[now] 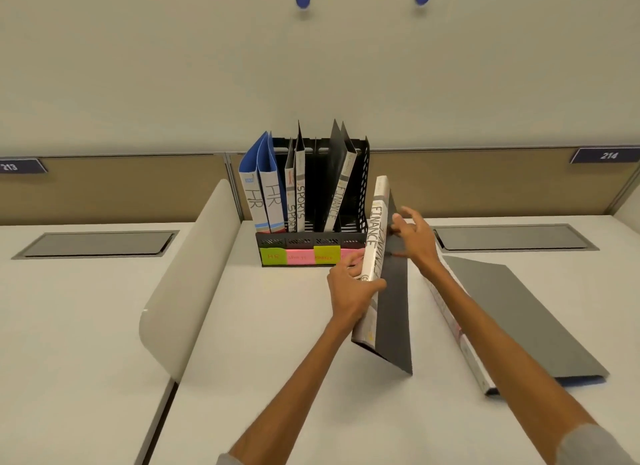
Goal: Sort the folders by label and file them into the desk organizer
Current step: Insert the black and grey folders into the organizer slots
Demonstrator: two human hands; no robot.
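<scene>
Spine of FINANCE folder was gripped by your left hand; right hand spread-fingered by its dark cover. Folder stood tilted, just front-right of organizer; grey folder lay flat further right.

The left hand half covers the rightmost pink sticky label. Near the desktop's right edge, a flat grey folder hides most of a blue folder.
</scene>
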